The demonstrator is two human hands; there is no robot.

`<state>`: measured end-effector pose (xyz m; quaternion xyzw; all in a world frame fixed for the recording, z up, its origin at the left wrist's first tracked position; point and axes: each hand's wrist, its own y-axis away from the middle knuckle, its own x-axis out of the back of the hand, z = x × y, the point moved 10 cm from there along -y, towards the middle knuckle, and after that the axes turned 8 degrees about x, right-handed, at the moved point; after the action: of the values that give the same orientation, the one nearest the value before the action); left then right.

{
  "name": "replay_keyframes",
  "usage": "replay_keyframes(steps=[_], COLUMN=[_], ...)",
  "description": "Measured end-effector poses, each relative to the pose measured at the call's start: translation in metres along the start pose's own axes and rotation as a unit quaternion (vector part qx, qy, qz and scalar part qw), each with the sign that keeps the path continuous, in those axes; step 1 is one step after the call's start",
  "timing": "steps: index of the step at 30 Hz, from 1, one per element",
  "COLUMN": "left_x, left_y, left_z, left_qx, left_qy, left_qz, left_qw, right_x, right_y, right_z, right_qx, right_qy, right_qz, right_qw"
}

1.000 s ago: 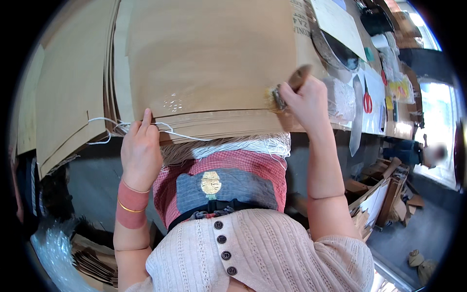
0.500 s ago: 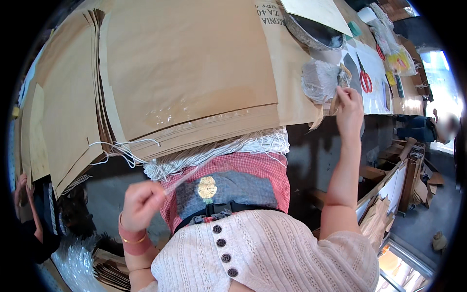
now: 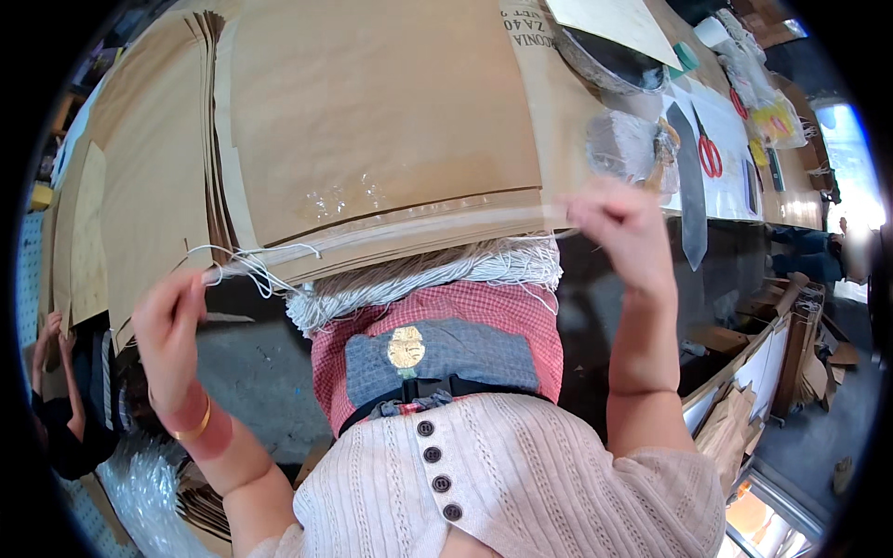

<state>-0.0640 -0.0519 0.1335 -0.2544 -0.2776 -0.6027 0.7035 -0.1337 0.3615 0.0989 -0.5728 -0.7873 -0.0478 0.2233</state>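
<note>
A thin translucent strip [image 3: 409, 224] stretches along the near edge of a stack of large brown paper sheets [image 3: 381, 112]. At its left end, beside a looped white cord [image 3: 251, 265], my left hand [image 3: 172, 321] is closed in a pinch on it. My right hand [image 3: 621, 228] pinches the other end past the sheets' right corner, its fingers somewhat blurred. Just beyond that hand lie a plastic-wrapped white roll or bundle [image 3: 619, 147] and a crumpled brownish piece [image 3: 667, 153]. A bundle of white cords [image 3: 428, 288] hangs across my lap, below the table edge.
To the right lie a long grey blade [image 3: 693, 205], red-handled scissors [image 3: 710, 156] and a dark bowl [image 3: 614, 60] partly under a white board. More folded brown sheets [image 3: 153, 139] cover the left side. Another person's hands [image 3: 58, 339] show at far left; cardboard [image 3: 730, 418] stands low right.
My left hand has moved left and up to the paper's edge. My right hand has come away from the wrapped bundle, leftward and nearer. The strip now spans the paper.
</note>
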Motion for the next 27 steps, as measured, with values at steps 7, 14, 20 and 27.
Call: replay_keyframes(steps=[7, 14, 20, 27], left_x=[-0.081, -0.083, -0.103, -0.109], left_y=[-0.065, -0.052, -0.021, -0.028], left_z=[-0.061, -0.061, 0.001, -0.026], left_qx=[0.008, -0.031, -0.254, -0.189], left_qy=[0.038, -0.154, -0.34, -0.127], left_qz=[-0.039, 0.12, 0.179, 0.084], left_qw=[0.998, 0.98, 0.887, 0.97], right_x=[-0.007, -0.019, -0.032, -0.029], right_y=[-0.044, -0.044, -0.028, -0.032], right_z=[0.103, 0.104, 0.136, 0.123], right_qx=[-0.157, 0.017, -0.24, -0.123], right_qy=[-0.026, 0.195, -0.299, -0.028], right_qz=[0.02, 0.034, 0.025, 0.109], right_qw=[0.987, 0.98, 0.923, 0.986])
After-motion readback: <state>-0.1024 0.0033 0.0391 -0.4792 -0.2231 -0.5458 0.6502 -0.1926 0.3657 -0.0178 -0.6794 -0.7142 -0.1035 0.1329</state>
